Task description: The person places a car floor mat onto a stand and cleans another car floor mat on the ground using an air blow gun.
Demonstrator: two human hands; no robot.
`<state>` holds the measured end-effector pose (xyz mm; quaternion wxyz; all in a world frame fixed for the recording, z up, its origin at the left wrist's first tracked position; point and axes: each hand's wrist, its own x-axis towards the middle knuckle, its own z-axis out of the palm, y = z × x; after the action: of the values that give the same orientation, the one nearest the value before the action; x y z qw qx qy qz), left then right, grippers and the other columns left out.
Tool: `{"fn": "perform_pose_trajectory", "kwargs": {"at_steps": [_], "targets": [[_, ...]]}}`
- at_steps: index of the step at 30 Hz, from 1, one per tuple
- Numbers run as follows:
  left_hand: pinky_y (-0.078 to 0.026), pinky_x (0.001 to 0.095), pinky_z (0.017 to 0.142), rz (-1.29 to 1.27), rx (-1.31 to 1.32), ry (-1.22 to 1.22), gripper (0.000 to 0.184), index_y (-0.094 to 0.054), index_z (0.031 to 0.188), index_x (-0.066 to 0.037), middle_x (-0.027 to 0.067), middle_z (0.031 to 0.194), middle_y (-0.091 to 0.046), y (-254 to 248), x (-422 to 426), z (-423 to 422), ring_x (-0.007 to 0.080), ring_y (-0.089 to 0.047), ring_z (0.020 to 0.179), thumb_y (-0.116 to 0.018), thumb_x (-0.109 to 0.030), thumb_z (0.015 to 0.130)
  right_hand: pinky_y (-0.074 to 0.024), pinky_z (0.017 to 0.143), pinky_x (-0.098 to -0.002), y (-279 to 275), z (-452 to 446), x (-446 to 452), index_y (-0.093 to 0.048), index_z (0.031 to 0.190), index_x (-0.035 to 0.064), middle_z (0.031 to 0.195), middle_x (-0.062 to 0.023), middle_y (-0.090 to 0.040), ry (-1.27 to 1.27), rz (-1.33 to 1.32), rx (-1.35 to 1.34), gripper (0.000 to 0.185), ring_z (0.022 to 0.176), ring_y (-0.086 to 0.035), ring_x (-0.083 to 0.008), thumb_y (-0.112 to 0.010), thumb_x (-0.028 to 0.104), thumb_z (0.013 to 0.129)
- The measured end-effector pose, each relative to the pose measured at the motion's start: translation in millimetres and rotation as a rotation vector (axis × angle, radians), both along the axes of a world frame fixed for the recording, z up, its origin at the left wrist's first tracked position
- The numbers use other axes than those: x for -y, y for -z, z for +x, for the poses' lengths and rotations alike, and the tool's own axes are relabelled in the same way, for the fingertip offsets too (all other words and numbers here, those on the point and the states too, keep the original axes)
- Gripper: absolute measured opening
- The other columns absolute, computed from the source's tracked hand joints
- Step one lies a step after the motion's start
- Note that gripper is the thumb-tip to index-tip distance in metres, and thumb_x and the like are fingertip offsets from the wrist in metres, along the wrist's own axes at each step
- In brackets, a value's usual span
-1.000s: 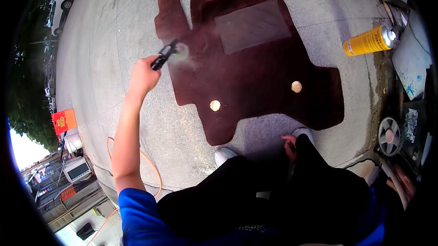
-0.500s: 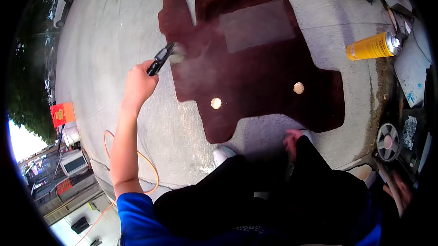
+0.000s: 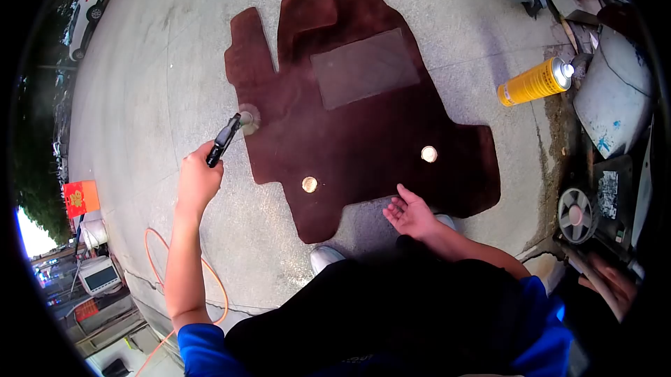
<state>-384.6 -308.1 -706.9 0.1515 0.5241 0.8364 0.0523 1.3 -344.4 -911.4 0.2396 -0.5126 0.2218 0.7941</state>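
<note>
My left hand [image 3: 198,176] is wrapped around a black air gun [image 3: 222,141], which points away from me. A pale, blurred round tip [image 3: 247,120] at its front lies over the left edge of a dark red carpet floor mat [image 3: 342,146]. The mat lies flat on the concrete, with a greyish rectangular heel pad [image 3: 365,69] and two pale round spots on its near half. Just over the mat's near edge is my right hand [image 3: 411,215], palm turned up, fingers apart, holding nothing.
An orange hose [image 3: 222,292] curls over the concrete at left. To the right lies a yellow spray can [image 3: 535,82], beside a heap of parts with a grey wheel cover [image 3: 576,215]. My shoe [image 3: 325,258] is close to the mat. A white car [image 3: 94,1] stands far left.
My left hand has brought the air gun down toward me along the mat's left edge. My right hand has risen from beside my leg to the near edge. The view has shifted.
</note>
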Motion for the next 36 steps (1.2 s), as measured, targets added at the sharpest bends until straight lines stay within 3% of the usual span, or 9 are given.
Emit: {"fn": "perform_pose_trajectory", "kwargs": {"at_steps": [2,7,13,16,21,22,25,28,36], "targets": [[-0.05,0.0387,0.065,0.014,0.031,-0.062,0.034,-0.066,0.108,-0.003,0.0212,0.073,-0.063,-2.6,4.6,0.5,0.0338,-0.065,0.068,-0.062,-0.001,0.074,-0.0444,0.105,-0.0441,-11.1,-8.9,-5.9,-0.043,0.127,0.0031,0.125,-0.0104,-0.043,-0.044,0.021,-0.033,0.054,0.122,-0.045,-0.0286,-0.072,0.025,0.087],[-0.051,0.0396,0.066,0.152,-0.05,-0.001,0.038,-0.064,0.113,-0.004,0.0219,0.077,-0.065,-5.2,-8.6,-12.9,0.0346,-0.068,0.071,-0.062,-0.002,0.075,-0.0387,0.112,-0.05,-27.9,-39.3,-42.9,-0.027,0.139,-0.0024,0.146,-0.0189,-0.028,-0.021,0.244,-0.202,0.058,0.134,-0.036,-0.0358,-0.059,0.017,0.096],[-0.052,0.0411,0.066,0.178,-0.043,-0.135,0.041,-0.063,0.117,-0.005,0.0231,0.079,-0.067,-18.2,-43.0,-8.7,0.0345,-0.068,0.068,-0.062,-0.003,0.076,-0.0474,0.105,-0.0482,-49.5,-101.1,-115.0,-0.033,0.131,-0.0064,0.137,-0.0214,-0.035,0.034,0.31,-0.194,0.051,0.127,-0.042,-0.039,-0.06,0.017,0.095],[-0.053,0.0386,0.059,0.212,-0.048,-0.091,0.042,-0.062,0.12,-0.004,0.0193,0.074,-0.067,-5.2,-52.4,-22.1,0.0273,-0.069,0.061,-0.062,-0.004,0.078,-0.0491,0.103,-0.047,-30.8,-124.7,-122.6,-0.046,0.115,-0.005,0.12,-0.0222,-0.054,0.001,0.268,-0.122,0.026,0.115,-0.056,-0.0345,-0.054,0.013,0.098],[-0.054,0.0384,0.062,0.099,0.032,-0.169,0.042,-0.064,0.119,-0.005,0.0199,0.079,-0.069,12.8,-60.6,-31.0,0.0275,-0.071,0.067,-0.062,-0.006,0.077,-0.0484,0.103,-0.0458,-10.8,-107.9,-89.2,-0.043,0.124,-0.0042,0.125,-0.0245,-0.054,-0.345,0.407,-0.323,0.026,0.118,-0.057,-0.037,-0.04,0.009,0.102],[-0.053,0.0403,0.07,0.213,-0.214,0.018,0.04,-0.066,0.115,-0.008,0.022,0.085,-0.069,40.8,-58.7,-62.8,0.0344,-0.07,0.08,-0.064,-0.009,0.075,-0.0481,0.103,-0.045,-25.4,-98.9,-80.5,-0.041,0.128,-0.0032,0.128,-0.0249,-0.053,-0.384,0.376,-0.318,0.029,0.119,-0.056,-0.0368,-0.039,0.01,0.102],[-0.052,0.0387,0.073,0.043,-0.426,-0.081,0.033,-0.069,0.107,-0.006,0.0212,0.082,-0.068,49.3,-66.0,-69.9,0.0336,-0.069,0.081,-0.066,-0.011,0.074,-0.0478,0.103,-0.0434,-33.7,-75.0,-49.0,-0.036,0.134,-0.0013,0.134,-0.0249,-0.05,-0.443,0.355,-0.362,0.034,0.121,-0.055,-0.0359,-0.037,0.012,0.103],[-0.051,0.0437,0.078,0.158,-0.068,-0.034,0.034,-0.069,0.107,-0.007,0.0249,0.09,-0.067,23.6,-64.9,-28.1,0.0393,-0.066,0.09,-0.059,-0.006,0.074,-0.0476,0.102,-0.0426,-31.1,-57.5,-29.4,-0.033,0.137,-0.0005,0.135,-0.0239,-0.05,-0.487,0.416,-0.437,0.037,0.123,-0.054,-0.0348,-0.037,0.013,0.103],[-0.05,0.0395,0.067,0.163,-0.25,0.07,0.028,-0.068,0.101,-0.003,0.0217,0.074,-0.064,33.4,-76.8,-41.0,0.0343,-0.066,0.07,-0.063,-0.007,0.074,-0.0493,0.097,-0.0386,-47.8,-40.2,-14.3,-0.039,0.136,0.0023,0.133,-0.0179,-0.054,-0.654,0.6,-0.384,0.036,0.117,-0.058,-0.0294,-0.036,0.017,0.104]]}}
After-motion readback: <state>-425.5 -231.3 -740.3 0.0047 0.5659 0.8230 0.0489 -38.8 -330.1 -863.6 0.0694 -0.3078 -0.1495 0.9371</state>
